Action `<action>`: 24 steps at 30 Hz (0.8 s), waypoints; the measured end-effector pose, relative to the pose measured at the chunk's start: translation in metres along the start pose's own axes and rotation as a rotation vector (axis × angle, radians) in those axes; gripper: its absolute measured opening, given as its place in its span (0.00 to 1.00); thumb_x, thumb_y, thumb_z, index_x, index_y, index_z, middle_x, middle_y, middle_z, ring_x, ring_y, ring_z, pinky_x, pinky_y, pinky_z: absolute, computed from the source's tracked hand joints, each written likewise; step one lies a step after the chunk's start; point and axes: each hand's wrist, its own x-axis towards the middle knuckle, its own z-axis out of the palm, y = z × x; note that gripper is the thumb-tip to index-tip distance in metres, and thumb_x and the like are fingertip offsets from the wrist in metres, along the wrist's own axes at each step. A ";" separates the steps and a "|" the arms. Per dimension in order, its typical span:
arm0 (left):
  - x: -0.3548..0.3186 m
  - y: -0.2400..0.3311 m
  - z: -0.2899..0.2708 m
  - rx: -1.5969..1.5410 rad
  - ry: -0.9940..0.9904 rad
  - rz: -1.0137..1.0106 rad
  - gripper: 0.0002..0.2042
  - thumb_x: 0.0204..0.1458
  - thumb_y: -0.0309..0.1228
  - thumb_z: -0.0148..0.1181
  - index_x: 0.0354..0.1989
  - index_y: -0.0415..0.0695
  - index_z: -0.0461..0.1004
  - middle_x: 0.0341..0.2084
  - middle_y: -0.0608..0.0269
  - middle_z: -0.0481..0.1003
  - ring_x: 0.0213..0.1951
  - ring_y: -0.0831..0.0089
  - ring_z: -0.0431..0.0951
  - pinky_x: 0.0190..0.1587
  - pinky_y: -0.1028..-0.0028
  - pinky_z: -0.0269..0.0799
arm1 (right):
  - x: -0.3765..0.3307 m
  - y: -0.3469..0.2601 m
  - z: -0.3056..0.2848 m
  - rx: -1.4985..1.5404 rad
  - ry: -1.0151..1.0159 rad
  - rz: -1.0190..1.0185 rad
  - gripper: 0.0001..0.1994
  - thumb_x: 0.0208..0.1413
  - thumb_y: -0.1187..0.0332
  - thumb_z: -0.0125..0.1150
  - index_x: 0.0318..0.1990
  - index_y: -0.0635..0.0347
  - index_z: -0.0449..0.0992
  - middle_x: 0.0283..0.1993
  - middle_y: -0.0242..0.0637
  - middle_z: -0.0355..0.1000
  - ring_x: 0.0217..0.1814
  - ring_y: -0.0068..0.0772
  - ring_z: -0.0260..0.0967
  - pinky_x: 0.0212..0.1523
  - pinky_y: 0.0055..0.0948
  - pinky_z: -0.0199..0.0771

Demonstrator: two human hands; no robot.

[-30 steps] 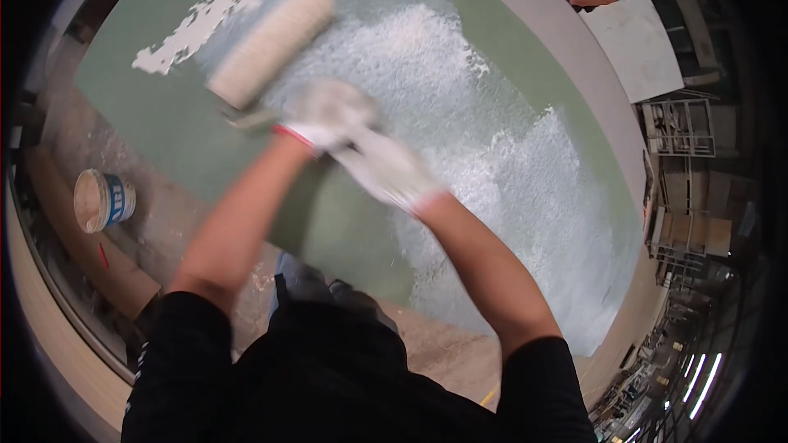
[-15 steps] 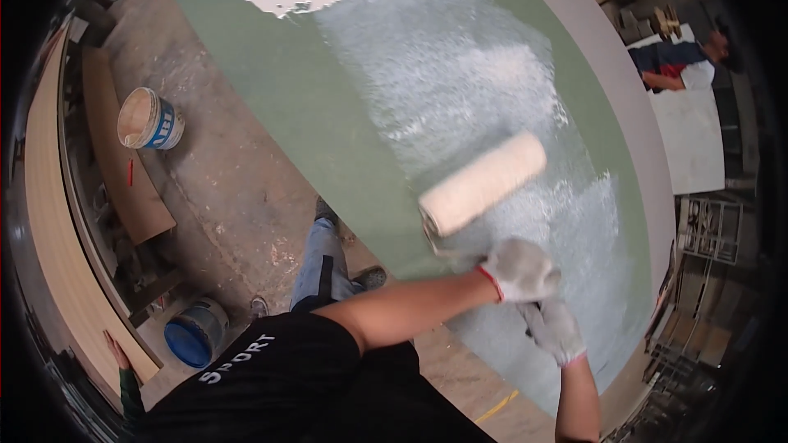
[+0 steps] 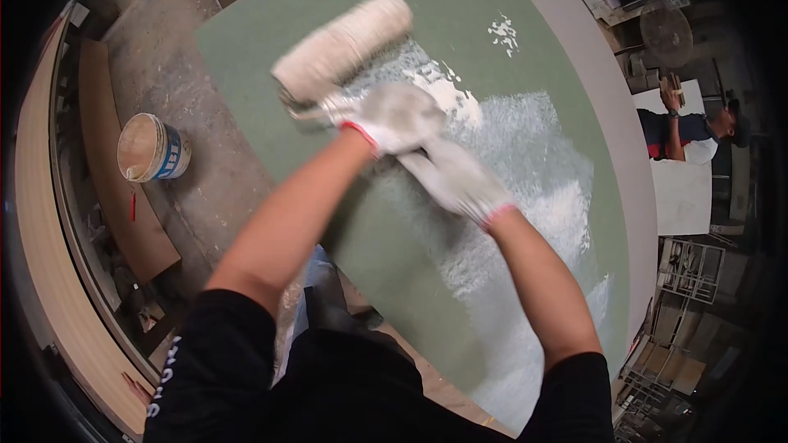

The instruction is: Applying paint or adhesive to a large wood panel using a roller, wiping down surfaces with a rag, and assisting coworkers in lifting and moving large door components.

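Observation:
A thick cream-coloured paint roller (image 3: 343,47) lies across the far left part of a large green board (image 3: 361,271), slightly blurred by motion. My left hand (image 3: 402,119), in a white knit glove with a red cuff, is closed round the handle close behind the wire frame. Lower down, my right hand (image 3: 460,180), gloved alike, is closed against the handle's rear, which the gloves mostly hide. A wet white coating (image 3: 525,148) is spread in streaks over the board's middle and right, with a thick patch just beyond my hands.
On the floor to the left stands a bucket (image 3: 153,148) with pale residue, near a red stick-like thing (image 3: 133,207). Long wooden panels (image 3: 49,238) line the left edge. Another person (image 3: 694,131) is at the right, beside a white sheet (image 3: 686,197) and metal racks (image 3: 692,269).
Both hands have pushed the roller away and to the left, toward the board's far left. The thick white patch there has been partly rolled out, and my arms are now stretched forward.

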 end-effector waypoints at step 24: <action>-0.030 0.079 0.043 -0.189 -0.419 0.418 0.17 0.50 0.47 0.55 0.22 0.47 0.82 0.22 0.50 0.78 0.29 0.49 0.81 0.35 0.53 0.76 | -0.125 -0.033 0.055 0.242 0.193 0.634 0.18 0.68 0.56 0.54 0.43 0.67 0.76 0.21 0.44 0.71 0.18 0.32 0.72 0.21 0.37 0.70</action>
